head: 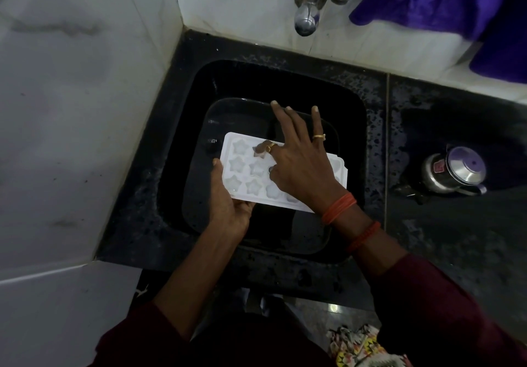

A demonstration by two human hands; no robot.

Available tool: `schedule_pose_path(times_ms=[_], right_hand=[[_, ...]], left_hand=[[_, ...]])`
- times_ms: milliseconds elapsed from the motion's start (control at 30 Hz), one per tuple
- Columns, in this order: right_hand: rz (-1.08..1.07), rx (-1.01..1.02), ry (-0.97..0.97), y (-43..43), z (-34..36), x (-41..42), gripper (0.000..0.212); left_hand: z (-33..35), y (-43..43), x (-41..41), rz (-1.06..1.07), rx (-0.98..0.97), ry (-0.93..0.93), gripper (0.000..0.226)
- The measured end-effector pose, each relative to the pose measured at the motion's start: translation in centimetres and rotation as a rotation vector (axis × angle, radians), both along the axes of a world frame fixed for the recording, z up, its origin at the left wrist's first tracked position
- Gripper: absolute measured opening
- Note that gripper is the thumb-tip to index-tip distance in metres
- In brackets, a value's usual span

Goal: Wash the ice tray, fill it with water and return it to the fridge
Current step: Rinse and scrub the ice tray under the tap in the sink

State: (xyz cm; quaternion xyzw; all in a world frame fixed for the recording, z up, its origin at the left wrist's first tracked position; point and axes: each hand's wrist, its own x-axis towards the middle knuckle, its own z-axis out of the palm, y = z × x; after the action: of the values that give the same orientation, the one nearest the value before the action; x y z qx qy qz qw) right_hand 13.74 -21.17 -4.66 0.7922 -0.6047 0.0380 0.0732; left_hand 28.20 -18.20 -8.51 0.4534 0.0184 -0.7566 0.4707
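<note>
Over sink (285,81), left hand (228,207) grips ice tray (242,173); spread right hand (299,167) presses it.

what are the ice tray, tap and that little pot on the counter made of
The ice tray looks like white plastic, smooth and faintly translucent, with moulded star cells. The tap is polished metal, probably chrome-plated, given its mirror-like reflections. The pot is shiny metal, likely stainless steel, with bright highlights.

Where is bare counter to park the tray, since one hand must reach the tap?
Free: the dark counter between the sink rim and the steel pot. Crowded: the sink, holding basin, ice tray, left hand and right hand.
</note>
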Motion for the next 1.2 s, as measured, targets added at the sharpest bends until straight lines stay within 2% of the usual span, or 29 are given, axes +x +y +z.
schedule_pose_path(times_ms=[433, 667, 867, 1067, 1200], right_hand=[[-0.062, -0.014, -0.023, -0.2, 0.5, 0.3, 0.041], [-0.049, 0.090, 0.069, -0.4, 0.3, 0.3, 0.038], [-0.064, 0.035, 0.000, -0.3, 0.3, 0.3, 0.030], [-0.039, 0.065, -0.081, -0.4, 0.1, 0.2, 0.037], [-0.002, 0.064, -0.237, -0.2, 1.0, 0.5, 0.042]], left_hand=[[0.1, -0.7, 0.4, 0.032, 0.001, -0.028, 0.060], [0.2, -0.6, 0.2, 0.032, 0.035, -0.017, 0.057], [0.5, -0.7, 0.3, 0.023, -0.008, -0.009, 0.055], [0.7, -0.6, 0.5, 0.017, -0.007, -0.025, 0.054], [0.4, -0.4, 0.4, 0.026, 0.008, -0.020, 0.062]])
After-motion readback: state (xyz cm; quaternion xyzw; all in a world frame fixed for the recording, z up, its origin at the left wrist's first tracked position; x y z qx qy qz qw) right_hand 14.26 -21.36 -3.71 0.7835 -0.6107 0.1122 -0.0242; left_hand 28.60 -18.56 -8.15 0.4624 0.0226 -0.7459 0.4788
